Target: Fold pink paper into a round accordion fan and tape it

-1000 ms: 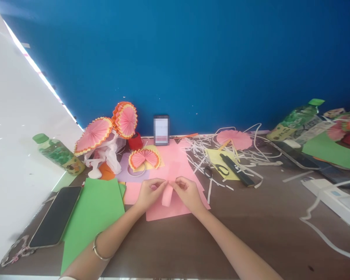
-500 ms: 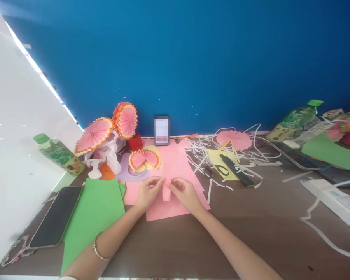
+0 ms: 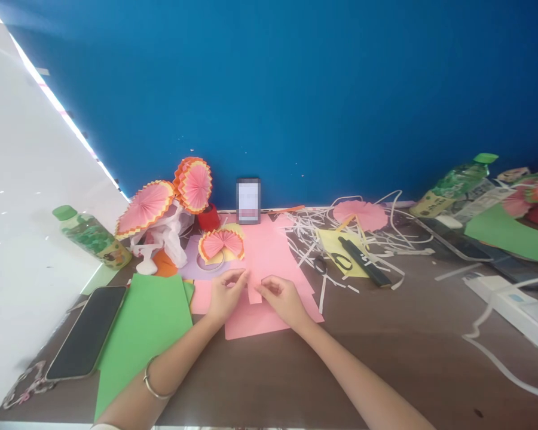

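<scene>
Between my hands stands a narrow pink paper strip (image 3: 253,291), held up over pink paper sheets (image 3: 269,322) lying on the desk. My left hand (image 3: 226,292) pinches the strip's left edge with thumb and forefinger. On the other side my right hand (image 3: 281,295) is closed on its right edge, fingertips together. The strip's upper part blends with the pink sheets behind, so its full length is hard to make out. Just beyond my left hand lies a pleated pink, yellow and orange paper bow (image 3: 222,245), beside a roll of tape (image 3: 210,260).
Green sheets (image 3: 143,322) and a dark phone (image 3: 89,334) lie left; a bottle (image 3: 92,236) leans by pleated paper fans (image 3: 147,206). A small screen (image 3: 248,200) stands at the wall. Scissors (image 3: 341,261), a black cutter (image 3: 363,261), paper shreds (image 3: 309,233) and a power strip (image 3: 511,310) are right.
Both hands have shifted slightly, the left one a little up and left. The pink strip's lower end has risen a bit and turned more face-on.
</scene>
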`<state>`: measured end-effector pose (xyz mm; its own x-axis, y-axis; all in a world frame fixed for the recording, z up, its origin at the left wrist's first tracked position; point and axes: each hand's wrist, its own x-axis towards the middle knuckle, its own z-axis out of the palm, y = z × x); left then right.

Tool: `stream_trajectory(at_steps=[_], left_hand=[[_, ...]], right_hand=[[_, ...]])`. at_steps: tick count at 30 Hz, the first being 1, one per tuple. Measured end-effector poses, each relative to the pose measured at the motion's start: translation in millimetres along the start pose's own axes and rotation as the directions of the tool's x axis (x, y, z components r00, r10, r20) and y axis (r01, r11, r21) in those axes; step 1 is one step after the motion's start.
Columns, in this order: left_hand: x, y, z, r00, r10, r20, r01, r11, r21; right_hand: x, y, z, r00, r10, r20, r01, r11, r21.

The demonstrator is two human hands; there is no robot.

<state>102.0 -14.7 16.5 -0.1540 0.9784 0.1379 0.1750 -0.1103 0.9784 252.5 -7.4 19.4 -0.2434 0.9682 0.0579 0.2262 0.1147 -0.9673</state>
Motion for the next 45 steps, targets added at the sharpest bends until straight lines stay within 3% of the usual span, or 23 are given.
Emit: stream_trajectory(at_steps=[12, 16, 19, 22, 26, 35, 40, 45], left_hand=[[-0.7, -2.3, -1.5, 0.997, 0.040, -0.069, -0.040, 0.999, 0.013], [0.1, -1.0, -1.8, 0.999, 0.029, -0.032, -0.032, 0.996, -0.080], [1.4, 1.8, -1.5, 0.997, 0.031, 0.069, -0.017, 0.979, -0.205], [3.2, 2.1, -0.8, 0.984, -0.043, 0.174, 0.092, 0.954, -0.285], [5.9, -3.2, -0.6, 0.975, -0.180, 0.127, 0.212, 0.924, -0.318], [10.5, -9.2, -2.8, 0.966, -0.240, 0.099, 0.257, 0.829, -0.497], [19.6, -16.1, -11.2, 0.958, -0.278, 0.063, 0.254, 0.734, -0.630], [24.7, -18.5, -16.1, 0.951, -0.301, 0.075, 0.273, 0.696, -0.664]], right_hand=[[-0.2, -1.5, -0.4, 0.999, -0.019, 0.048, 0.017, 0.999, 0.036], [-0.3, 0.7, -0.9, 0.999, -0.022, 0.033, 0.022, 1.000, 0.011], [-0.5, 2.8, -0.7, 0.998, -0.019, 0.054, 0.020, 1.000, -0.011], [-1.0, 4.1, 0.1, 0.994, -0.011, 0.108, 0.015, 0.999, -0.037], [-2.0, 4.0, 1.0, 0.988, -0.005, 0.154, 0.016, 0.997, -0.072], [-1.9, 2.9, -1.3, 0.989, -0.041, 0.140, 0.054, 0.994, -0.094], [-1.6, 2.3, -4.9, 0.980, -0.047, 0.192, 0.085, 0.977, -0.195], [-1.6, 3.7, -7.4, 0.971, -0.059, 0.232, 0.114, 0.966, -0.233]])
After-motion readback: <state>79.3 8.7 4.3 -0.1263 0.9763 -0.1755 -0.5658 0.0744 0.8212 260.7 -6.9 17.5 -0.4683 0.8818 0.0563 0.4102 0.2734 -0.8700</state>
